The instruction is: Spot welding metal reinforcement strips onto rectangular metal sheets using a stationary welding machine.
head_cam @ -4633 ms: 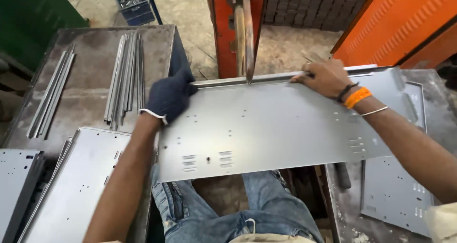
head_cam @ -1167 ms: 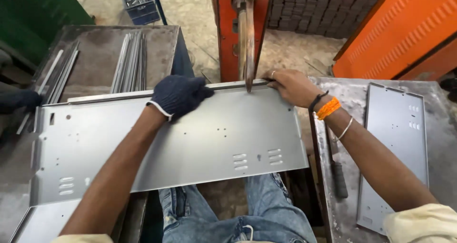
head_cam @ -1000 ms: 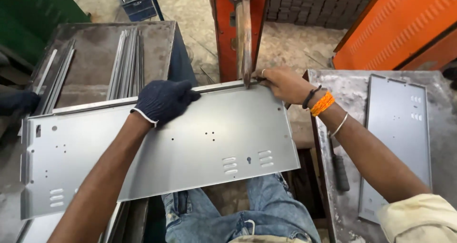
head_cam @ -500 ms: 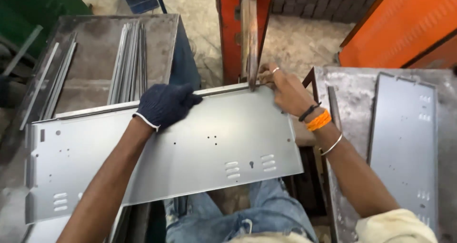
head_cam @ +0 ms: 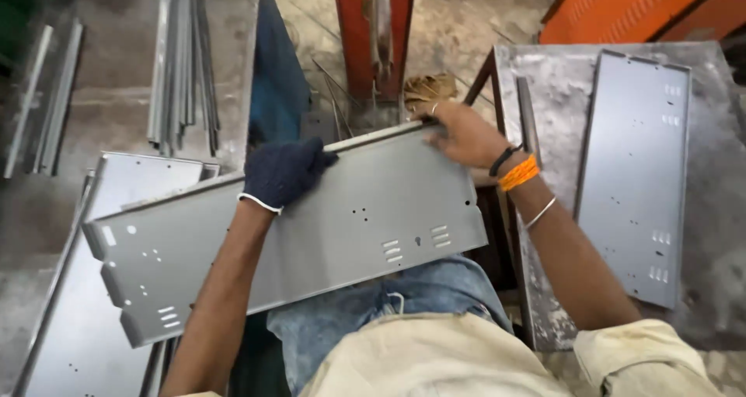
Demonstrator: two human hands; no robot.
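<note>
Gripping grey sheet-metal panel [head_cam: 326, 226] far edge: gloved L hand [head_cam: 284, 172] fingers curled over, bare R hand [head_cam: 466, 137] pinching corner.

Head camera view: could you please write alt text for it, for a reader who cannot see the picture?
A seated person holds a long grey sheet-metal panel across the lap, the gloved left hand and bare right hand on its far edge below an orange machine column. A similar panel lies on the right metal table, and metal strips lie at the far left.
</note>
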